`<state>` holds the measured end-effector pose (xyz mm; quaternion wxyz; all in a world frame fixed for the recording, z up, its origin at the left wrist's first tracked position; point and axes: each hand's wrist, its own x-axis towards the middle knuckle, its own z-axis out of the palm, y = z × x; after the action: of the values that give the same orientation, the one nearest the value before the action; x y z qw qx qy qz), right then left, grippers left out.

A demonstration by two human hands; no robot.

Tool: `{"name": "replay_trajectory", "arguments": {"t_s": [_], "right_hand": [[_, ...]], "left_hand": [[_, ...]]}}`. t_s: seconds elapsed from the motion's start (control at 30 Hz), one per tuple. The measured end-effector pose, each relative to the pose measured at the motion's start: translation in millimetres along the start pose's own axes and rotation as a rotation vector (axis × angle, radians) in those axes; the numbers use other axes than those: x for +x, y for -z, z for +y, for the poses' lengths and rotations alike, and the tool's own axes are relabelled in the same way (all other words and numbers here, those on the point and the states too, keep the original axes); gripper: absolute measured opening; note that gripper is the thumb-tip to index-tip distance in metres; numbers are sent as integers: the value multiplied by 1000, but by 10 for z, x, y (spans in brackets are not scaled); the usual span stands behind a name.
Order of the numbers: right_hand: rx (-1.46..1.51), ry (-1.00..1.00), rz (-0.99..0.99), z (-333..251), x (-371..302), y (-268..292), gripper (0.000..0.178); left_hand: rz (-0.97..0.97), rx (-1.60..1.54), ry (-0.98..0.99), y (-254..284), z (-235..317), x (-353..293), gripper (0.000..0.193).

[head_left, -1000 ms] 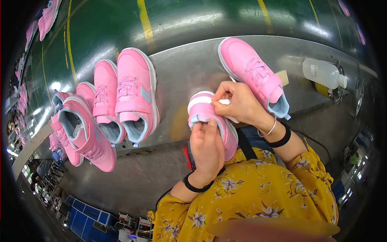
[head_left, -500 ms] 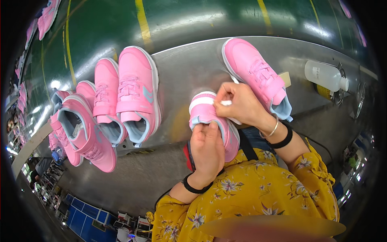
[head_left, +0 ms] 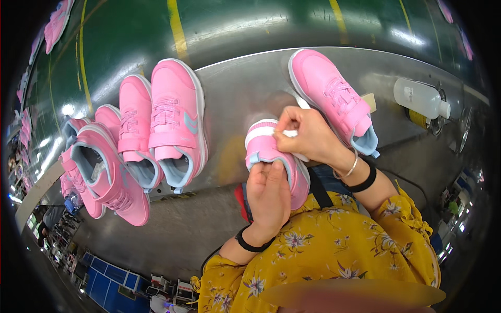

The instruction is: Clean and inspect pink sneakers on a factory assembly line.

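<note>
A pink sneaker (head_left: 298,182) with a white sole and a light blue heel loop is gripped by my left hand (head_left: 267,195), its heel end pointing away from me. My right hand (head_left: 308,136) pinches a small white piece, perhaps cloth or tissue, against the white sole edge at the heel. The rest of that white piece is hidden by my fingers. Just beyond my right hand lies another pink sneaker (head_left: 331,94), toe away from me, on the metal bench (head_left: 235,88).
At left stand several pink sneakers (head_left: 176,112), some tilted over the bench's near edge. A clear plastic bottle (head_left: 417,98) lies at right beside a round metal fitting. A cream block (head_left: 368,101) touches the far sneaker. Green surface with yellow lines (head_left: 177,31) runs behind the bench.
My right hand has shifted very slightly at the sneaker's heel, still pinching the white piece. My left hand keeps its hold. The view has turned a little.
</note>
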<state>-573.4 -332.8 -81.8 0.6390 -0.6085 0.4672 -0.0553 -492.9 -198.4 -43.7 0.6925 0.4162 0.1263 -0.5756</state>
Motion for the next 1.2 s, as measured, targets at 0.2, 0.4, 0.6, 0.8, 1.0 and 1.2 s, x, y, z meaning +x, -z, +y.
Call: {"name": "replay_trajectory", "arguments": {"t_s": [0.2,0.4,0.6,0.8,1.0,1.2], "right_hand": [[-11,-15,-47,36,-27,77,19],[92,-100,-87,103,-125,86,15],[1,200,131,111,-318,12,16],[-101,349,223,87,-288,-87,15],[117,97,110,126,-175,-66,14],[111,-1,43,51,-169,-5,12]], "left_hand": [[-13,43,-37,-39,-40,-5,29],[-8,7,-24,10,-13,8,28],[-6,-2,14,-31,45,-39,27],[-23,-15,-14,74,23,-23,24],[-54,-25,-33,25,11,-17,23],[-93,-45,-49,47,-22,-9,20]]}}
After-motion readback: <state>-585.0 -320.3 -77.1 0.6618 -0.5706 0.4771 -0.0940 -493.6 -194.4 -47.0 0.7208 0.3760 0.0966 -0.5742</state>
